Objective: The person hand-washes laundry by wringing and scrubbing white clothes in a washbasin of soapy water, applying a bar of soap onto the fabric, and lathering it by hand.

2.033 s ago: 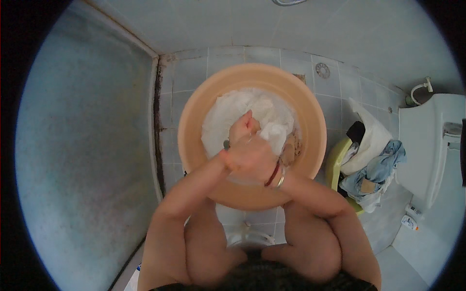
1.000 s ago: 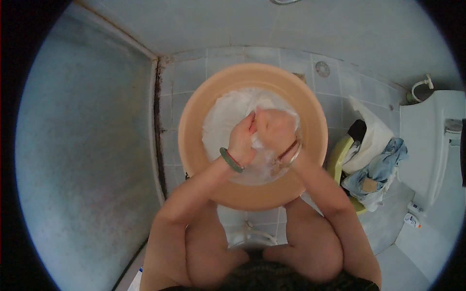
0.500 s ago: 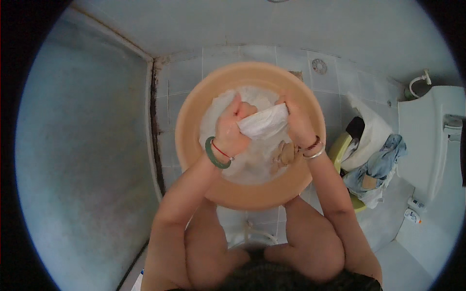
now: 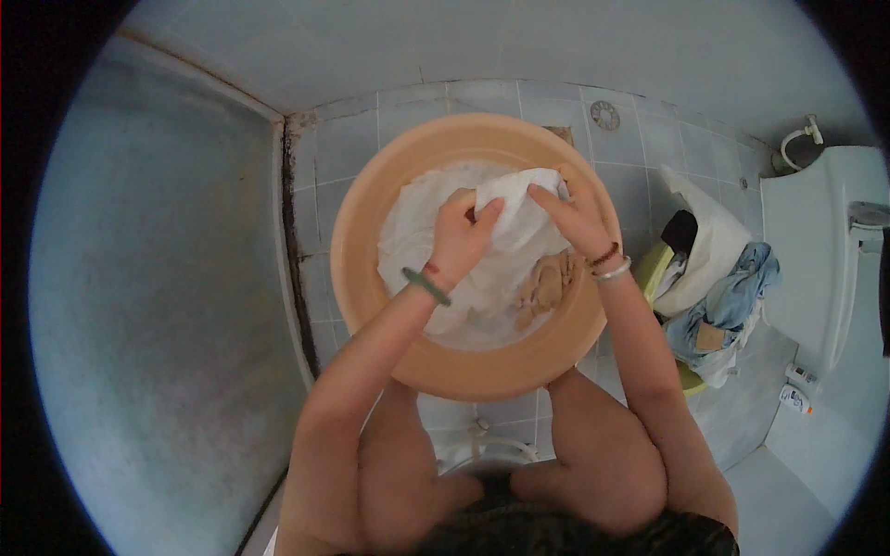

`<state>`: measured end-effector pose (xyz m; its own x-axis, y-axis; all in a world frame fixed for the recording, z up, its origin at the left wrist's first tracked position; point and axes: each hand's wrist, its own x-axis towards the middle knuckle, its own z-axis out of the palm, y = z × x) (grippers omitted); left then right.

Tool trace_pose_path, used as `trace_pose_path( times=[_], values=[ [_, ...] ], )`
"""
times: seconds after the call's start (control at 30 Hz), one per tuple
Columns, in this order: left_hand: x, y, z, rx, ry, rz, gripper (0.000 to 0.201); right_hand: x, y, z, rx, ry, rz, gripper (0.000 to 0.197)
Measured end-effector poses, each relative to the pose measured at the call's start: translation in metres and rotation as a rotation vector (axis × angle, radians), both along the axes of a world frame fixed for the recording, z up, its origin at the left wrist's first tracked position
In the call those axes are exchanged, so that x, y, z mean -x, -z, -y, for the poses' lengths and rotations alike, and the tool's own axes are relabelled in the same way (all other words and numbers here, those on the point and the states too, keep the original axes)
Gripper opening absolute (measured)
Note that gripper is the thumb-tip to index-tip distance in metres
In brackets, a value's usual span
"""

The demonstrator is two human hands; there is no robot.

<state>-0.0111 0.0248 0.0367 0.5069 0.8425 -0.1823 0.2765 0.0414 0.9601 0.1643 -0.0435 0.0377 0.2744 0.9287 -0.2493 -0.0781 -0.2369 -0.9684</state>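
Between my hands a white cloth [image 4: 521, 211] is stretched above a large orange basin [image 4: 371, 320]. My left hand [image 4: 464, 232] pinches its left side between thumb and fingers. The right side is gripped by my right hand [image 4: 577, 215], thumb on top and fingers partly hidden behind the fabric. Below, more white fabric [image 4: 417, 218] lies soaking in cloudy water in the basin. A tan piece of cloth [image 4: 547, 285] lies in the basin under my right wrist. Whether the held cloth joins the white fabric beneath, I cannot tell.
A yellow-green tub [image 4: 656, 269] on the right is heaped with blue denim [image 4: 732, 296], a cream cloth [image 4: 709, 246] and a black item [image 4: 680, 230]. Beyond stands a white washbasin unit [image 4: 816, 250]. Two small bottles [image 4: 795, 398] lie near it. A frosted panel [image 4: 167, 296] borders the left.
Both hands have shifted, and the cloth between them is now raised farther and spread wider. My left hand has turned, its thumb now lying on the cloth's near face.
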Motion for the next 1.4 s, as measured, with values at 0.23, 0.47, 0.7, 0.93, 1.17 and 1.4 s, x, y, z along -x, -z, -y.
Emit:
trace_pose_path(
  times=[0.23,0.47,0.7,0.93,1.17,1.4],
  values=[
    [-0.029,0.144,-0.001,-0.317,0.086,-0.342,0.022,0.013,0.133,0.007,0.478,-0.080,0.663,0.039],
    [-0.036,0.149,-0.021,0.072,0.210,-0.595,0.027,-0.006,0.142,-0.014,0.528,-0.177,0.878,0.036],
    [-0.004,0.056,-0.018,0.300,0.277,-0.001,0.024,-0.016,0.049,0.013,0.127,0.061,-0.299,0.016],
    [0.021,0.029,0.005,-0.015,0.301,0.097,0.020,0.025,-0.002,0.018,0.010,-0.210,0.456,0.011],
    [0.011,-0.004,0.015,-0.271,0.390,0.062,0.023,0.042,-0.012,0.016,-0.215,-0.261,1.049,0.006],
    [0.021,-0.001,0.015,-0.300,0.310,0.138,0.027,0.053,-0.025,0.007,-0.205,-0.198,1.019,0.004]
  ],
)
